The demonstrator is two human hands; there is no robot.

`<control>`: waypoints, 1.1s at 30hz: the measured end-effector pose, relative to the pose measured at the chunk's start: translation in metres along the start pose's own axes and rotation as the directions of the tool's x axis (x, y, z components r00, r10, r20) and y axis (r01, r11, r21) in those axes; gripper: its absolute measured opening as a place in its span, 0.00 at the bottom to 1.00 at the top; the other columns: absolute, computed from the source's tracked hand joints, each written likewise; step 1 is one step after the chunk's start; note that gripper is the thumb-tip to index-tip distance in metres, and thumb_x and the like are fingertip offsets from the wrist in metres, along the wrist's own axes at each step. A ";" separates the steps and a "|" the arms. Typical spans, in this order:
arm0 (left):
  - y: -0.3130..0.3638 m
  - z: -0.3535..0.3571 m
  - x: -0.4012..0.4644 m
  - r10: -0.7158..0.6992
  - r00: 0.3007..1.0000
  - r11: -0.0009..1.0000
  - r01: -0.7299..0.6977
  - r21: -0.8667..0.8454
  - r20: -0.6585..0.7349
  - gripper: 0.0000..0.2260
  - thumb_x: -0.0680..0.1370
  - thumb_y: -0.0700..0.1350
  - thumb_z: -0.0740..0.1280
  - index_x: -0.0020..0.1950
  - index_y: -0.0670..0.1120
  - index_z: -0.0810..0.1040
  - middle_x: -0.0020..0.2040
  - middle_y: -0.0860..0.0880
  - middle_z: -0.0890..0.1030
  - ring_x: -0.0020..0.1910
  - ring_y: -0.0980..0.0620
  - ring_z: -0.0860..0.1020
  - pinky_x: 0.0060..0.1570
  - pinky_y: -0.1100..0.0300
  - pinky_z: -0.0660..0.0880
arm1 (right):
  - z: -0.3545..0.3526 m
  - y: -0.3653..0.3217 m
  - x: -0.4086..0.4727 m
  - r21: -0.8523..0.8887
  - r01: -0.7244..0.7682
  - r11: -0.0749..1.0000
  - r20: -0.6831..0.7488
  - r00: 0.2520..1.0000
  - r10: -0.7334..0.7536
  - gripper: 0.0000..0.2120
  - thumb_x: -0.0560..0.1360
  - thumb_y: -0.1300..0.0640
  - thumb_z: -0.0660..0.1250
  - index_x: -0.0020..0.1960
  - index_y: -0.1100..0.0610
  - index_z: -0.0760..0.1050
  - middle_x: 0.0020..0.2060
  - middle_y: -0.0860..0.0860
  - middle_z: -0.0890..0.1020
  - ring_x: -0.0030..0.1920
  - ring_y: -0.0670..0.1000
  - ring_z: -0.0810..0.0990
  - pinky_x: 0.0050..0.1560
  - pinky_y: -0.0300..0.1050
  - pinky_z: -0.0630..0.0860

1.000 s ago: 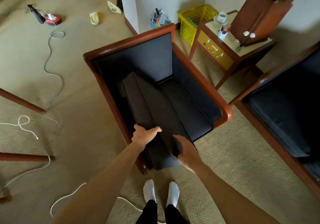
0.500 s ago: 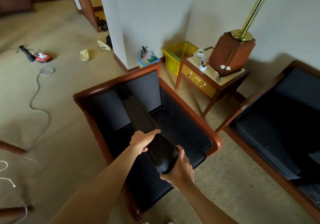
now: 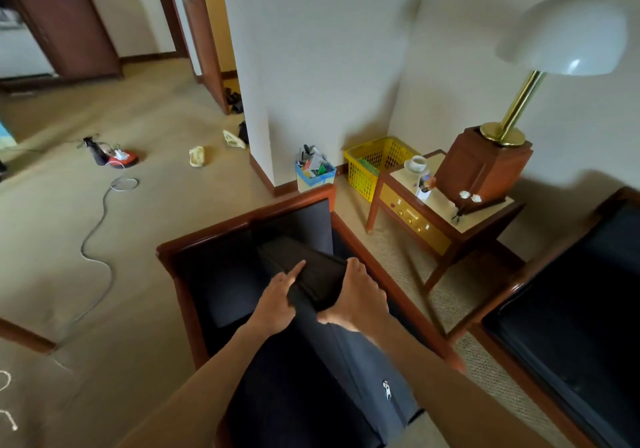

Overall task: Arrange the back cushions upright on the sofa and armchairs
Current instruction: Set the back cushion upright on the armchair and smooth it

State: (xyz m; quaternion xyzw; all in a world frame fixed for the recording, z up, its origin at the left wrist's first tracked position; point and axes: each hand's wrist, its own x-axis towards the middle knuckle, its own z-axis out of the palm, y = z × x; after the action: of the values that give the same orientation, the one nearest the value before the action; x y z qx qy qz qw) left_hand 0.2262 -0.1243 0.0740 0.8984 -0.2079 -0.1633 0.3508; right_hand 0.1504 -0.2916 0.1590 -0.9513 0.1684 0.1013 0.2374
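A dark navy back cushion point(image 3: 322, 350) with a zipper along its edge is held up over the wood-framed armchair point(image 3: 242, 219), standing on end and filling the space between my arms. My left hand point(image 3: 278, 300) grips its left side near the top, index finger stretched across the dark top face. My right hand point(image 3: 356, 297) clasps the right side at the same height. The chair's dark seat and backrest show to the left of and behind the cushion. A second dark-upholstered seat point(image 3: 585, 309) with a wooden frame stands at the right edge.
A wooden side table point(image 3: 446, 236) with a brass lamp point(image 3: 519, 101), a cup and small items stands between the two seats. A yellow basket point(image 3: 374, 163) and a small bin sit by the wall. A cable point(image 3: 97, 240) and a red device lie on the carpet at left.
Both hands have raised the cushion from lying flat on the armchair seat to standing on end, nearer to me. My view has tilted upward, showing the lamp shade and doorway.
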 end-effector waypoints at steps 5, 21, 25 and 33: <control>0.011 0.016 0.043 -0.038 0.999 0.984 0.039 0.173 -0.009 0.33 0.77 0.36 0.61 0.75 0.65 0.58 0.62 0.52 0.62 0.65 0.50 0.64 0.66 0.52 0.69 | -0.037 0.004 0.066 -0.262 -0.012 0.965 0.118 0.992 0.044 0.42 0.53 0.46 0.79 0.62 0.62 0.71 0.56 0.56 0.76 0.54 0.60 0.79 0.51 0.56 0.81; 0.015 0.018 0.173 -0.278 0.925 0.805 0.077 0.589 0.259 0.52 0.69 0.41 0.77 0.79 0.58 0.43 0.80 0.49 0.47 0.77 0.44 0.53 0.67 0.41 0.69 | -0.040 0.045 0.155 -0.280 0.071 0.957 0.326 0.945 0.025 0.44 0.58 0.40 0.80 0.65 0.59 0.68 0.58 0.55 0.78 0.61 0.60 0.77 0.58 0.60 0.75; 0.000 0.027 0.197 -0.209 0.917 0.748 -0.073 0.660 0.338 0.56 0.66 0.43 0.79 0.77 0.61 0.40 0.80 0.52 0.42 0.79 0.45 0.46 0.70 0.34 0.59 | -0.026 0.047 0.170 -0.275 0.001 0.961 0.396 0.911 0.112 0.49 0.57 0.43 0.82 0.69 0.60 0.63 0.63 0.57 0.75 0.65 0.60 0.75 0.62 0.64 0.74; 0.014 0.046 0.194 -0.045 0.919 0.739 -0.232 0.632 0.391 0.43 0.64 0.48 0.80 0.73 0.54 0.60 0.76 0.52 0.61 0.78 0.50 0.50 0.71 0.31 0.49 | -0.030 0.075 0.167 -0.340 0.082 0.937 0.391 0.918 0.061 0.40 0.58 0.44 0.80 0.62 0.58 0.67 0.58 0.54 0.76 0.60 0.57 0.77 0.48 0.48 0.73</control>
State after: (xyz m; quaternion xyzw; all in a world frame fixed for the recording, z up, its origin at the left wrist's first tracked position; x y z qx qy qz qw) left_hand 0.3692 -0.2550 0.0228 0.9025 -0.3621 -0.2310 -0.0332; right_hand 0.2800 -0.4139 0.1082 -0.9389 0.0912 0.3182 0.0943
